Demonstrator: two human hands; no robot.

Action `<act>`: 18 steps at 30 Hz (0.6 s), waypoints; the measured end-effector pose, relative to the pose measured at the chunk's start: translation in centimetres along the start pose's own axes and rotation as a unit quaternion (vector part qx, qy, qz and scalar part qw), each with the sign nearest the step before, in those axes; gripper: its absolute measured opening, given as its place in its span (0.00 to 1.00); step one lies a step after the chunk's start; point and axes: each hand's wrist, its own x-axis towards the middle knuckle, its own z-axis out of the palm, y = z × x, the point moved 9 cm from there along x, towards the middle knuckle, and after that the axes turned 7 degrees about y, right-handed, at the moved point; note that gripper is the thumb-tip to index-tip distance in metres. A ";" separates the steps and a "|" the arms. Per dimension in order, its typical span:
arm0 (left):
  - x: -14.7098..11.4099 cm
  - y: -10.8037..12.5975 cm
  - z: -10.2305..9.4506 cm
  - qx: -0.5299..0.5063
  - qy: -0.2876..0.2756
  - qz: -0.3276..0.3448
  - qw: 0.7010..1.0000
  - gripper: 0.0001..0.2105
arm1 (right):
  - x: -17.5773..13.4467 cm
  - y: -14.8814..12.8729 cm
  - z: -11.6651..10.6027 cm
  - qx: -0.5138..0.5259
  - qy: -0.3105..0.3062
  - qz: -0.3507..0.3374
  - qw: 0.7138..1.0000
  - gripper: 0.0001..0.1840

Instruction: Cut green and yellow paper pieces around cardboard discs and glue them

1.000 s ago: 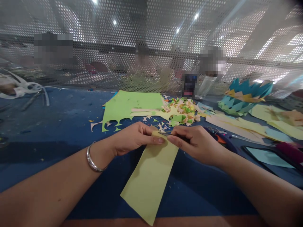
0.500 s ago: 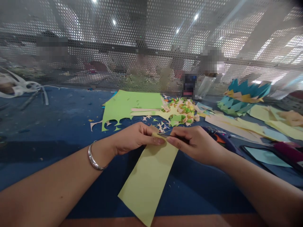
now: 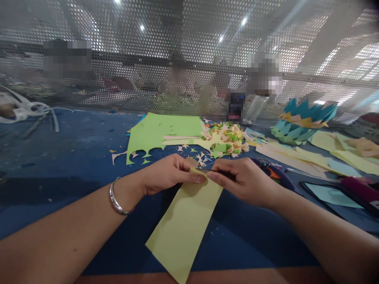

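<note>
A long pale yellow paper strip [image 3: 185,221] slants down toward the table's front edge. Its top end is pinched between the thumb and fingers of my left hand [image 3: 174,173], which has a silver bangle on the wrist. My right hand [image 3: 242,181] is closed around what look like scissors, mostly hidden by the fingers. Their thin dark blades [image 3: 203,170] show at the strip's top edge, between my two thumbs. Just beyond my hands lie small star-shaped paper scraps [image 3: 203,158].
Behind lie a green sheet [image 3: 166,126] with round cut-outs and a heap of folded paper pieces [image 3: 231,138]. A zigzag paper ring [image 3: 302,122], paper strips [image 3: 290,157] and a purple object [image 3: 358,191] are at right. White ribbon [image 3: 32,110] lies left; a perforated metal screen [image 3: 148,51] stands behind.
Almost nothing differs. The strip's lower end has shifted slightly left, and both hands keep their hold at its top edge.
</note>
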 end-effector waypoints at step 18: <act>-0.1 0.3 0.1 0.045 -0.017 0.030 0.998 0.13 | 0.1 0.1 -0.3 0.004 0.003 0.003 1.000 0.21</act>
